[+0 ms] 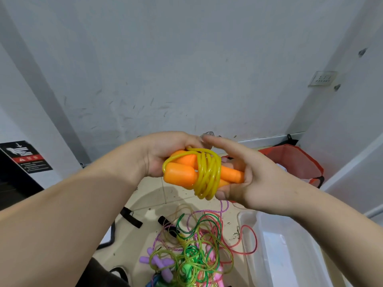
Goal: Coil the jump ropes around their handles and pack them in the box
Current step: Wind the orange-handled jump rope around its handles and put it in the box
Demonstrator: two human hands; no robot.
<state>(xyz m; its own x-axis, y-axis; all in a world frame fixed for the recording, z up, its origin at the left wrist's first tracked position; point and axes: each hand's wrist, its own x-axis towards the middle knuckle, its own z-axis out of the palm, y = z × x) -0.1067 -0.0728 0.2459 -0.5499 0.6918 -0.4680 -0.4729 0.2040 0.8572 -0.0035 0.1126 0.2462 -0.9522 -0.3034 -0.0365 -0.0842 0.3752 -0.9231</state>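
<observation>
Two orange handles [180, 176] lie side by side with a yellow rope [207, 175] coiled several times around their middle. My left hand [165, 154] grips the handles' left ends from behind. My right hand [246, 175] holds the right ends, its thumb under the coil and its index finger stretched over the top. Below on the floor lies a tangle of loose jump ropes [192, 249] in green, pink, purple and yellow, with purple handles [159, 264]. A clear plastic box [290, 251] stands at the lower right.
An orange bag [298, 162] sits against the wall at the back right. Black straps [130, 217] lie on the tiled floor at the left. A black carton with a warning label [27, 156] stands at the far left. White walls close in the corner.
</observation>
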